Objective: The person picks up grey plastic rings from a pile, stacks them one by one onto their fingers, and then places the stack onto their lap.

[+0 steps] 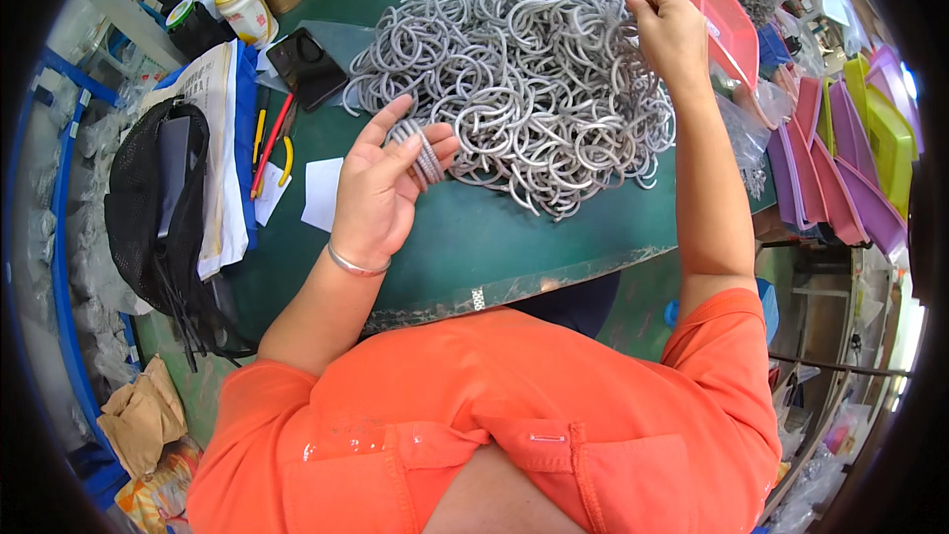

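A large heap of grey metal rings [554, 69], many of them open like a C, lies on the green table. At the heap's left front side, my left hand [381, 173] is palm up and holds a small stack of grey rings [427, 160] between its curled fingers and thumb. The index finger sticks out past the stack. My right arm reaches to the far right edge of the heap. There my right hand [674, 32] pinches thumb and fingertips together above the rings. Whatever is in that pinch is too small to make out.
Left of the heap lie a dark phone [307, 67], red-handled pliers [272, 148] and a black mesh bag [158, 198]. A white bottle with an orange cap [242, 2] stands behind them. At right are a red tray [725, 28] and stacked coloured bins [840, 148].
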`<state>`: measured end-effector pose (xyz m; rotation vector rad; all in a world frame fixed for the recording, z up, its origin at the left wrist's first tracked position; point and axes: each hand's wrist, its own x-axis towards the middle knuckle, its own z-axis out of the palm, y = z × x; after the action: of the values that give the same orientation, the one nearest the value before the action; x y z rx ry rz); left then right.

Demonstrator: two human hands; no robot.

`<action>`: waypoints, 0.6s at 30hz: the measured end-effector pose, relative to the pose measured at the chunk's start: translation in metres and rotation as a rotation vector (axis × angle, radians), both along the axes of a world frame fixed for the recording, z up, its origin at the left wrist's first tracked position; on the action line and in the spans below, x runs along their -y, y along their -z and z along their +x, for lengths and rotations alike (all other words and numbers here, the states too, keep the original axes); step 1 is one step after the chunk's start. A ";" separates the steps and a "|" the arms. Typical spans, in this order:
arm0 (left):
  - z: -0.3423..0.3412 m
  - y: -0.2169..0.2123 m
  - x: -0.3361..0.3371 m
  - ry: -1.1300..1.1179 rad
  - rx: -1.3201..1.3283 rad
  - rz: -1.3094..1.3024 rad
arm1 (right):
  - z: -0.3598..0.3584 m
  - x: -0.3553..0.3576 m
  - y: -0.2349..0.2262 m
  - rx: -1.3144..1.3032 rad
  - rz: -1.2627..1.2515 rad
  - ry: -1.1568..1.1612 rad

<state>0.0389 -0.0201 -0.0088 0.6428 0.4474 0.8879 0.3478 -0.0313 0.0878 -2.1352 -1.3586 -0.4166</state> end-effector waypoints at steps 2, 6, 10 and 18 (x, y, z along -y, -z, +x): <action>-0.003 0.001 0.000 -0.018 -0.046 0.048 | -0.023 0.003 0.011 0.256 0.137 -0.054; -0.001 0.003 -0.002 -0.001 -0.035 0.002 | -0.031 0.003 0.016 0.184 -0.054 -0.135; 0.006 0.002 -0.005 0.041 -0.012 -0.014 | 0.034 -0.029 -0.005 -0.135 -0.238 0.078; 0.004 0.007 -0.003 0.033 -0.021 -0.012 | -0.044 0.003 -0.027 0.242 -0.029 -0.147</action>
<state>0.0425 -0.0172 -0.0160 0.6473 0.4591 0.8472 0.3037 -0.0339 0.1147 -2.0416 -1.6526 -0.6148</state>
